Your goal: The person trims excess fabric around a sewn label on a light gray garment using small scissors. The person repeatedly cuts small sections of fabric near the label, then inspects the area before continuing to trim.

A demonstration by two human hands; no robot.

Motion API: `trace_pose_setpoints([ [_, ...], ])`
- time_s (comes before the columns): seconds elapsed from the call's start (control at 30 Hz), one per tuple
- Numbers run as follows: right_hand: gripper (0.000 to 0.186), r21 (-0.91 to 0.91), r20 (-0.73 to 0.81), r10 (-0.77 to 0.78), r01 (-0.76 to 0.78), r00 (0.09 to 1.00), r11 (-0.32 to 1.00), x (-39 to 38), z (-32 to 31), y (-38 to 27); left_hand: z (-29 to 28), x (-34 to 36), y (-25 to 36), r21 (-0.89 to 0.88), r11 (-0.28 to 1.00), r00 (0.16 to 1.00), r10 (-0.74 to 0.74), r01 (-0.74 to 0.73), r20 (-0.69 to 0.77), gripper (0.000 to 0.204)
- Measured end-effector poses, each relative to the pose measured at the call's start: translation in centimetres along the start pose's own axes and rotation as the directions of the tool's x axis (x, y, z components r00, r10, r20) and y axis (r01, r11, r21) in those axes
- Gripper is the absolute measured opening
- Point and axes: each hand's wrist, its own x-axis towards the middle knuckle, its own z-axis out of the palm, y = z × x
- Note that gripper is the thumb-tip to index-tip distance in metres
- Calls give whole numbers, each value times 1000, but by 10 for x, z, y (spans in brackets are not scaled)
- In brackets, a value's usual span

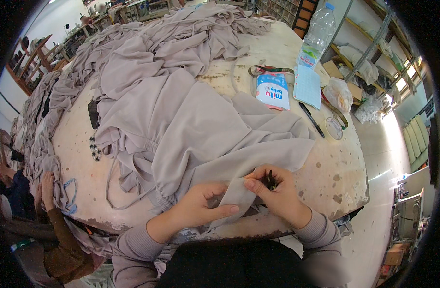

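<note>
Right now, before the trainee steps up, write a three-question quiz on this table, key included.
1. True or false: the left hand and the right hand both touch the gray fabric.
2. What colour is the cap on the clear bottle? A) red B) white C) blue
3. Fill the gap: a black ___ lies just left of the tape roll.

Key: 1. True. 2. C. 3. Pen.
</note>
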Motion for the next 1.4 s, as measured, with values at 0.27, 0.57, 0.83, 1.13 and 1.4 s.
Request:
trace_pose_setpoints([
  [0.27,16,50,-167,-24,33,986,998,3,-8,-4,-1,-5,8,-256,958,988,-146,128,-53,24],
  [0.57,14,72,-162,-40,53,986,996,6,-7,-3,-2,-6,4,-253,966,992,-89,62,-95,25],
  [0.83,16,-35,-188,-344,344,920,938,6,-15,-7,-3,-6,6,-225,974,988,-33,-1,-148,23],
  [1.13,16,-539,139,-411,417,901,732,-8,-10,-19,-3,-5,8,22,997,969,74,-70,-235,16],
  [1.4,14,-594,180,-409,430,895,680,-7,-2,-12,-4,-2,7,254,952,948,231,-173,-220,12],
])
